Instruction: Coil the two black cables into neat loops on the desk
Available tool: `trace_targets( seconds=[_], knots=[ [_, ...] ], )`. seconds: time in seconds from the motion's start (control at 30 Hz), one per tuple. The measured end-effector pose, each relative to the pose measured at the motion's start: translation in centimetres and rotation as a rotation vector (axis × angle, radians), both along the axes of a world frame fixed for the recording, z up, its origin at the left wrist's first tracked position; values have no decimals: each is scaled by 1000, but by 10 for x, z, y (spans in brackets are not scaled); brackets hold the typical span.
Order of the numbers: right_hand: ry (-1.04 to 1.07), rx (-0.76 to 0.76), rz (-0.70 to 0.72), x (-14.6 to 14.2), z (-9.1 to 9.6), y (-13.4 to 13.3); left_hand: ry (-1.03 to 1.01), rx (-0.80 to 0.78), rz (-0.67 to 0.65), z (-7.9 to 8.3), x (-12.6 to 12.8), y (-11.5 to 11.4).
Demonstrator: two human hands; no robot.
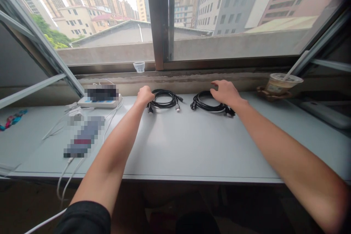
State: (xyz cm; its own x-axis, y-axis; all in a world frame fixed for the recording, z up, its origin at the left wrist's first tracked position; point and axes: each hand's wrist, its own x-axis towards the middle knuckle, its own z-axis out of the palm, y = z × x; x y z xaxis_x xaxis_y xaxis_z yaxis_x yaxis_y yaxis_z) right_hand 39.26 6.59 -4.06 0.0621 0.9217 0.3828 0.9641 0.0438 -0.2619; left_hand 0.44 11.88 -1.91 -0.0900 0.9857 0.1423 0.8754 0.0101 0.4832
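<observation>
Both arms stretched forward across the pale grey desk. The left hand lay against the left edge of a coiled black cable, its fingers hidden, so their grip was unclear. The right hand arched over a second black coil, its fingers loosely spread and touching it.

The pale gray counter carries a coiled black cable under the left hand and a second coiled black cable under the right hand, with a white power strip left of the left hand and a lidded plastic cup right of the right hand.
</observation>
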Motion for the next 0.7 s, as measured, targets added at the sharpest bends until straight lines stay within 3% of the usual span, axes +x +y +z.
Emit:
trace_targets(
  seconds=[0.13,0.27,0.4,0.53,0.7],
  knots=[
    [103,236,77,-22,17,-20,-113,23,-22,10,1,-12],
    [260,381,300,-54,33,-43,-485,82,-206,23,4,-38],
    [463,370,518,-92,42,-63,-753,133,-452,35,15,-75],
    [564,336,708,-121,45,-71,-799,52,-649,48,29,-116],
    [612,348,713,-123,42,-79,-936,-143,-801,53,34,-142]
  ],
)
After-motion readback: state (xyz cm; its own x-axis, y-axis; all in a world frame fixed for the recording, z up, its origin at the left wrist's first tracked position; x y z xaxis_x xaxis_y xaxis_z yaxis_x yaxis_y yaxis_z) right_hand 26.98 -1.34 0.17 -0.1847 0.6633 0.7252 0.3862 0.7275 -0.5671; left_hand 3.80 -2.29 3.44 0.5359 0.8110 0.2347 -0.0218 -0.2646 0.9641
